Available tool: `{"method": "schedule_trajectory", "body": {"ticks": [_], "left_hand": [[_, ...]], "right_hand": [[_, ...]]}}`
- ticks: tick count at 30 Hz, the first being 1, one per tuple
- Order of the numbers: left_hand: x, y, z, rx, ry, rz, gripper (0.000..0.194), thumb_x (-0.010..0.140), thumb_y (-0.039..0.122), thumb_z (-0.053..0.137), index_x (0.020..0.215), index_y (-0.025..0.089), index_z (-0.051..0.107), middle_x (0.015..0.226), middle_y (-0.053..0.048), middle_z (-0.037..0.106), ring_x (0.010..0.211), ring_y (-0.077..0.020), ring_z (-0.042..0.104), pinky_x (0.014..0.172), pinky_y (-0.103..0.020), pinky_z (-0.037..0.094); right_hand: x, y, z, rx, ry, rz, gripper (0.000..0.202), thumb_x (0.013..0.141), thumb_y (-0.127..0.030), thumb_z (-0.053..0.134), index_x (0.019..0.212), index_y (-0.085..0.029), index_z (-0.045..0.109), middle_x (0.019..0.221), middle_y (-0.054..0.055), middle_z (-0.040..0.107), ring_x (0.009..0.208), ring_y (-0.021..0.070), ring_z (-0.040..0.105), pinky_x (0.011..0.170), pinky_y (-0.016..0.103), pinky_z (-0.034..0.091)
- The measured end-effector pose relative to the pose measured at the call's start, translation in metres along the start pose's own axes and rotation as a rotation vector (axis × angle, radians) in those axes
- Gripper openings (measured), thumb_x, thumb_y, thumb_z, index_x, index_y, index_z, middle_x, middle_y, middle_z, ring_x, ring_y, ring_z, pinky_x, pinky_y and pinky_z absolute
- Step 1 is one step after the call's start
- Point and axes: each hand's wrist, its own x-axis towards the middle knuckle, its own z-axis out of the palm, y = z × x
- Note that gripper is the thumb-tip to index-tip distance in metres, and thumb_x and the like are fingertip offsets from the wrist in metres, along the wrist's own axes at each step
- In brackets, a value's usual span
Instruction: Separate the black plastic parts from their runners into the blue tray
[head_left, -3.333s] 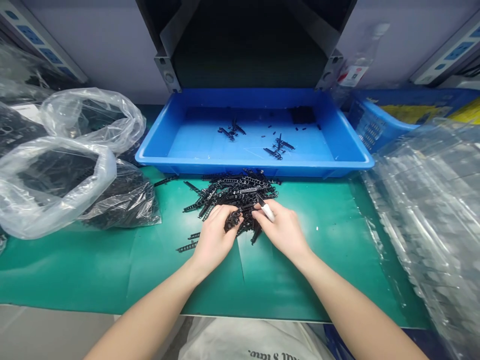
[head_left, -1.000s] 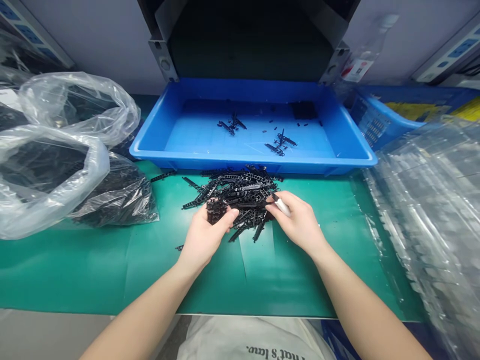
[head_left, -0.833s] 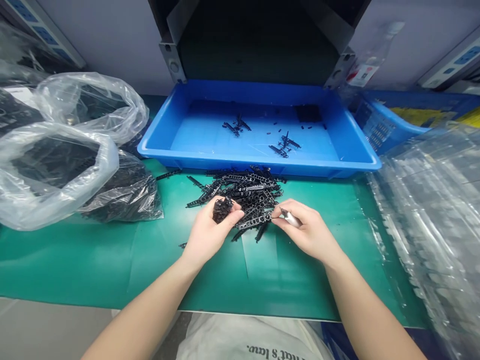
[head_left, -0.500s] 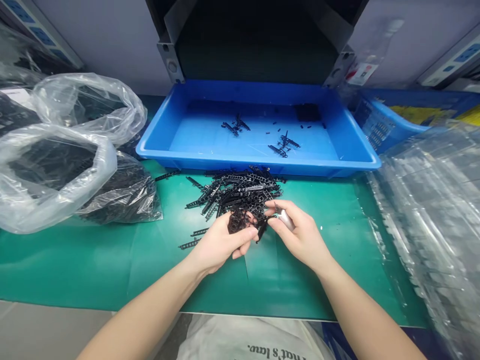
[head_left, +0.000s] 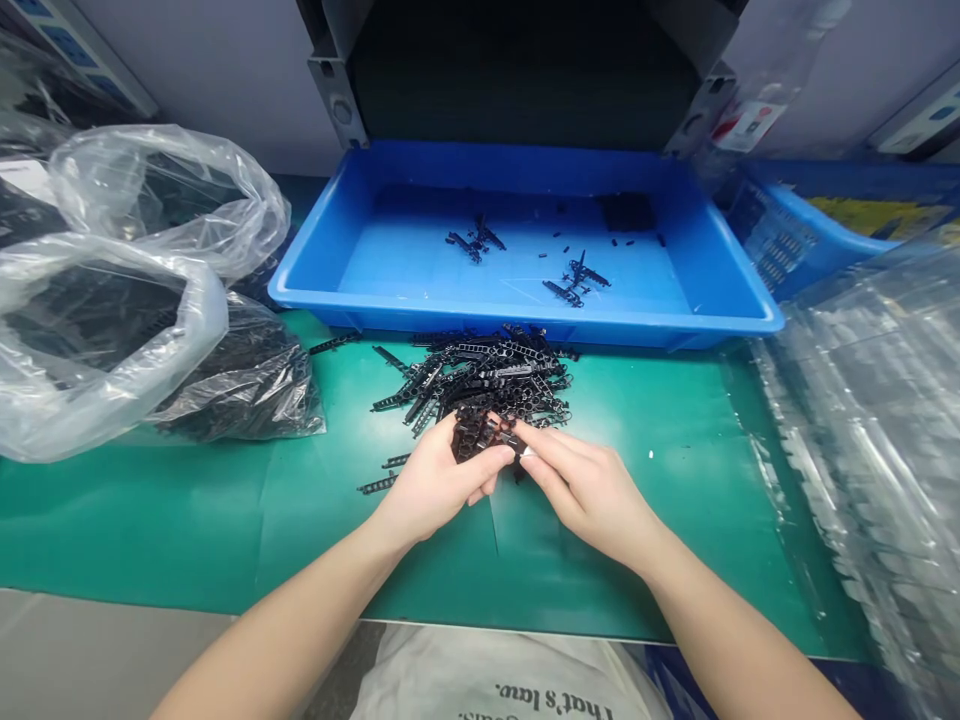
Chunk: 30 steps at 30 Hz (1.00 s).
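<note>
My left hand (head_left: 431,480) is closed around a clump of black plastic parts (head_left: 472,435), its thumb pressing on the near side. My right hand (head_left: 592,490) meets it from the right, fingers pinched together at the clump's edge. Between those fingertips a bit of a small white object (head_left: 527,452) shows; the rest of it is hidden. Just beyond both hands lies a loose pile of black ladder-like plastic strips (head_left: 487,375) on the green mat (head_left: 300,530).
Behind the pile stands a blue tray (head_left: 525,318) with a few black pieces (head_left: 574,280) inside. Clear plastic bags (head_left: 247,385) of black parts sit on the left. Stacked clear plastic trays (head_left: 885,400) and a blue basket (head_left: 810,220) occupy the right.
My right hand has moved left and closed in on the clump in my left hand. The white object, plainer before in the right hand, is now mostly covered. The view has shifted slightly.
</note>
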Motion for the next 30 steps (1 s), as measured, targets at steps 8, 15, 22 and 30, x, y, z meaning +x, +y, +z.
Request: {"method": "schedule_trajectory", "body": {"ticks": [8, 15, 22, 30], "left_hand": [[0.000, -0.005, 0.001, 0.093, 0.064, -0.011, 0.015, 0.077, 0.028, 0.052, 0.075, 0.015, 0.044, 0.047, 0.007, 0.041, 0.040, -0.0043, 0.033, 0.038, -0.014, 0.027], [0.000, -0.004, 0.002, 0.101, 0.072, 0.028, 0.016, 0.077, 0.025, 0.052, 0.069, 0.014, 0.045, 0.046, 0.007, 0.038, 0.041, -0.0038, 0.032, 0.039, -0.014, 0.026], [0.001, -0.004, 0.004, -0.057, 0.058, -0.004, 0.019, 0.076, 0.028, 0.053, 0.069, 0.013, 0.045, 0.043, 0.007, 0.035, 0.039, -0.0037, 0.029, 0.037, -0.014, 0.024], [0.002, -0.003, 0.004, -0.058, 0.101, -0.062, 0.021, 0.075, 0.032, 0.055, 0.073, 0.013, 0.045, 0.045, 0.006, 0.038, 0.041, -0.0051, 0.033, 0.037, -0.015, 0.027]], "right_hand": [[-0.001, -0.004, 0.006, -0.018, 0.049, 0.036, 0.034, 0.093, -0.028, 0.026, 0.118, -0.016, 0.046, 0.100, 0.006, 0.057, 0.080, 0.0175, 0.057, 0.071, 0.028, 0.048], [-0.003, -0.004, 0.013, -0.028, 0.094, 0.053, 0.032, 0.093, -0.027, 0.027, 0.117, -0.017, 0.047, 0.098, 0.006, 0.058, 0.078, 0.0181, 0.057, 0.070, 0.029, 0.049], [-0.001, -0.005, 0.015, -0.008, 0.131, 0.082, 0.031, 0.092, -0.024, 0.030, 0.117, -0.018, 0.047, 0.102, 0.005, 0.057, 0.082, 0.0169, 0.057, 0.074, 0.027, 0.047], [0.009, 0.013, -0.004, -0.109, 0.281, 0.289, 0.026, 0.082, -0.031, 0.049, 0.105, -0.018, 0.053, 0.078, 0.003, 0.062, 0.066, 0.0189, 0.058, 0.057, 0.026, 0.045]]}}
